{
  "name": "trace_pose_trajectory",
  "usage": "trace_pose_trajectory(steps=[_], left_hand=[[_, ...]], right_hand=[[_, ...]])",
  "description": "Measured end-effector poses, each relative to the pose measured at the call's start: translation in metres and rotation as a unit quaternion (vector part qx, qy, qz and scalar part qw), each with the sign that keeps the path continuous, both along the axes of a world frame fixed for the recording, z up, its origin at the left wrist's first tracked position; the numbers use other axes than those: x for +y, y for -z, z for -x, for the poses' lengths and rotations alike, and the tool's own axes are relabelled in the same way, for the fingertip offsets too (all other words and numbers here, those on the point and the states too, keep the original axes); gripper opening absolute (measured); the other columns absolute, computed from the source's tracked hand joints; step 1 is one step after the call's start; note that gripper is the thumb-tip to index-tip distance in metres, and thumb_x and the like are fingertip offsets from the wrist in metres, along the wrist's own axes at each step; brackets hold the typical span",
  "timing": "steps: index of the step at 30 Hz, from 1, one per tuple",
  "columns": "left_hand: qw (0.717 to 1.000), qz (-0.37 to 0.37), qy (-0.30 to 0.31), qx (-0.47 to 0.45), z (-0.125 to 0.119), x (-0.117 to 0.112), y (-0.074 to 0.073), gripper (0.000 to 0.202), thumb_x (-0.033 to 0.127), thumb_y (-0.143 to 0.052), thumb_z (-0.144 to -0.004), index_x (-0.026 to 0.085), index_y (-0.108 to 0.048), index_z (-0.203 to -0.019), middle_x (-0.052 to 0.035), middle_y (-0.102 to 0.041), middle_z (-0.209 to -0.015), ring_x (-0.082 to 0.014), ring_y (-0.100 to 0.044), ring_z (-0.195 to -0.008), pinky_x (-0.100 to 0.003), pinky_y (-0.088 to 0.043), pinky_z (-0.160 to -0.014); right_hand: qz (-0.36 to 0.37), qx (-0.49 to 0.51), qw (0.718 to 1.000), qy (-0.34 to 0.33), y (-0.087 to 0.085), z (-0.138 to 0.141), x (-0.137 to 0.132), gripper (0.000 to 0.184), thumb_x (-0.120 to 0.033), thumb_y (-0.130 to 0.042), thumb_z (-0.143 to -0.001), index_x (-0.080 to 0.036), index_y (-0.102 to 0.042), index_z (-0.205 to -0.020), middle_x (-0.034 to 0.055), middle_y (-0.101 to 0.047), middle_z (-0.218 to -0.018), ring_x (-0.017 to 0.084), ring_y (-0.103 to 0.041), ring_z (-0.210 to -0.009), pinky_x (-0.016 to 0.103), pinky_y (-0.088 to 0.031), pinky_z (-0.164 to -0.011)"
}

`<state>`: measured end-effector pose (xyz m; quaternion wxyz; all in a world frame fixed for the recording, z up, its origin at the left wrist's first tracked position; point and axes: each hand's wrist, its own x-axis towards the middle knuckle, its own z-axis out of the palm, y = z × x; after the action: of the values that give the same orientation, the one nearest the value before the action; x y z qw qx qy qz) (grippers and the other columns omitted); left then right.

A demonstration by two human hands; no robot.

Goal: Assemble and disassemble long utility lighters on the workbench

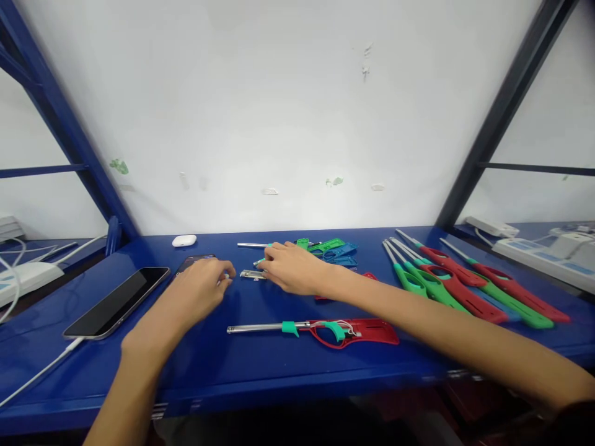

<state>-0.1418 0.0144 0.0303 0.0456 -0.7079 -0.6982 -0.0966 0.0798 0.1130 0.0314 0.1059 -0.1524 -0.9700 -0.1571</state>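
My left hand (204,282) is closed in a pinch above the blue table; a small pale bit shows at its fingertips, too small to name. To its right, my right hand (292,266) reaches down with curled fingers among small parts, and its fingertips hide what they grip. A clear and metal lighter part (252,274) lies by those fingertips. Behind the right hand are a metal lighter tube (251,245), green handle shells (328,246) and blue handle shells (341,253). In front lies an opened long-reach lighter (316,328) with a red shell, green trigger and exposed wires.
Several assembled long-reach lighters (446,282) lie in a pile at the right. A phone (118,303) with a white cable is on the left, beside another phone (198,259) partly under my left hand. A white earbud case (185,240) sits near the wall.
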Motion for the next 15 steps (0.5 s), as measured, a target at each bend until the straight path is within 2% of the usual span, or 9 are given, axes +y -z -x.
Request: trace_pose_trajectory(steps=[3,7,11,15], left_hand=[[1.0,0.028,0.011,0.007,-0.012,0.002,0.001,0.017,0.031,-0.065,-0.103,0.017,-0.072,-0.108,-0.0062,-0.074,-0.104,-0.0222,-0.071,-0.096,-0.042,-0.058,-0.089],[0.999,0.03,0.004,0.025,-0.017,0.0,-0.001,0.022,0.035,-0.067,-0.104,0.016,-0.07,-0.115,-0.0079,-0.072,-0.116,-0.0236,-0.071,-0.104,-0.045,-0.06,-0.093],[0.999,0.023,0.0,0.037,-0.016,0.001,-0.001,0.024,0.034,-0.067,-0.103,0.016,-0.069,-0.119,-0.0087,-0.071,-0.12,-0.0241,-0.07,-0.105,-0.045,-0.06,-0.092],[0.999,0.015,0.022,0.04,-0.024,0.002,0.008,0.023,0.031,-0.066,-0.103,0.016,-0.068,-0.121,-0.0089,-0.07,-0.121,-0.0255,-0.069,-0.109,-0.047,-0.059,-0.095]], right_hand=[[-0.02,-0.037,0.999,-0.015,0.007,0.027,0.012,0.036,-0.038,-0.067,-0.101,-0.018,-0.064,-0.13,0.0098,-0.066,-0.131,0.024,-0.068,-0.112,0.047,-0.059,-0.095],[-0.035,-0.055,0.998,-0.024,0.011,0.042,0.015,0.036,-0.038,-0.067,-0.101,-0.018,-0.063,-0.131,0.01,-0.065,-0.132,0.025,-0.067,-0.113,0.047,-0.059,-0.095],[-0.035,-0.047,0.998,-0.005,-0.001,0.034,0.013,0.037,-0.038,-0.068,-0.101,-0.018,-0.063,-0.131,0.01,-0.065,-0.132,0.025,-0.067,-0.113,0.047,-0.059,-0.095],[-0.014,-0.013,0.999,0.035,-0.021,0.006,0.011,0.036,-0.038,-0.067,-0.102,-0.018,-0.064,-0.131,0.0098,-0.066,-0.131,0.024,-0.068,-0.112,0.047,-0.059,-0.095]])
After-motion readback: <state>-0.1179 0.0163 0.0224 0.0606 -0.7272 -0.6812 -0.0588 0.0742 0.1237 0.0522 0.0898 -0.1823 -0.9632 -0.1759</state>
